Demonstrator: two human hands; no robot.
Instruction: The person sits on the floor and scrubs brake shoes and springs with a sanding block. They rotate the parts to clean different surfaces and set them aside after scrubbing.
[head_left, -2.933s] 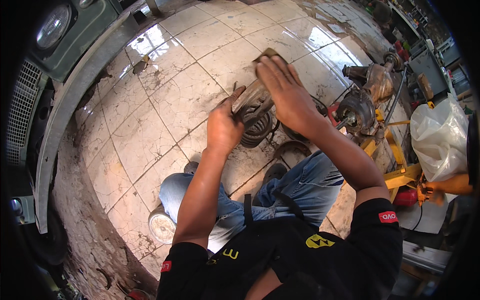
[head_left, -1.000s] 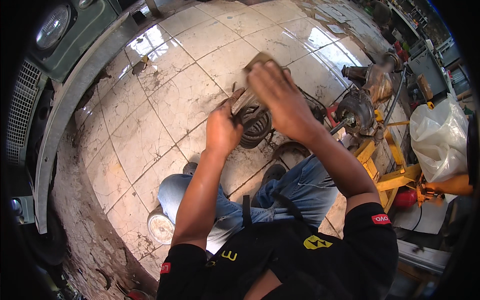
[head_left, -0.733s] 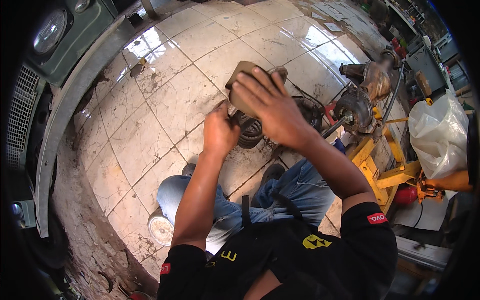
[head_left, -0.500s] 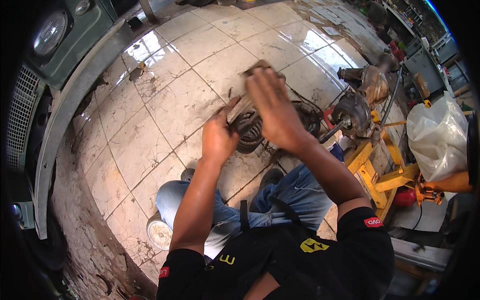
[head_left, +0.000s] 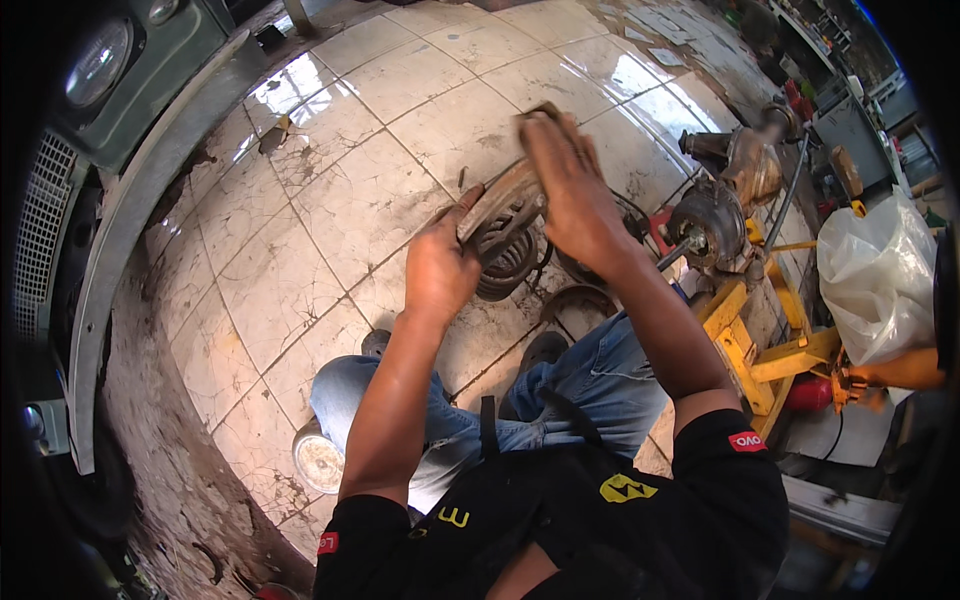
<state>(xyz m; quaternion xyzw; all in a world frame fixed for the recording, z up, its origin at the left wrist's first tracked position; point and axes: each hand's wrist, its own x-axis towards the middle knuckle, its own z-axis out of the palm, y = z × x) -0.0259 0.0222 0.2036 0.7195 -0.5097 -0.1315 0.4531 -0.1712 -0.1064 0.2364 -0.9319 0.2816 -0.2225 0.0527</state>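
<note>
My left hand grips the near end of a curved brake shoe, its thumb along the outer face. The shoe is raised above the floor, slanting up to the right. Over its far end lies my right hand, smeared by motion, fingers pressed together on a brown sheet-like piece that pokes out past the fingertips; its kind is hard to make out. Below the shoe, a dark coil spring rests on the tiles, partly covered by it. Another curved shoe-like part lies near my right foot.
At the right stand a greasy axle housing with its hub, a yellow stand and a white plastic bag. Along the left runs a vehicle bumper. A round tin sits beside my left knee.
My right hand has slid up and to the right along the shoe with the brown piece, baring more of the shoe. The left hand keeps its hold almost in place.
</note>
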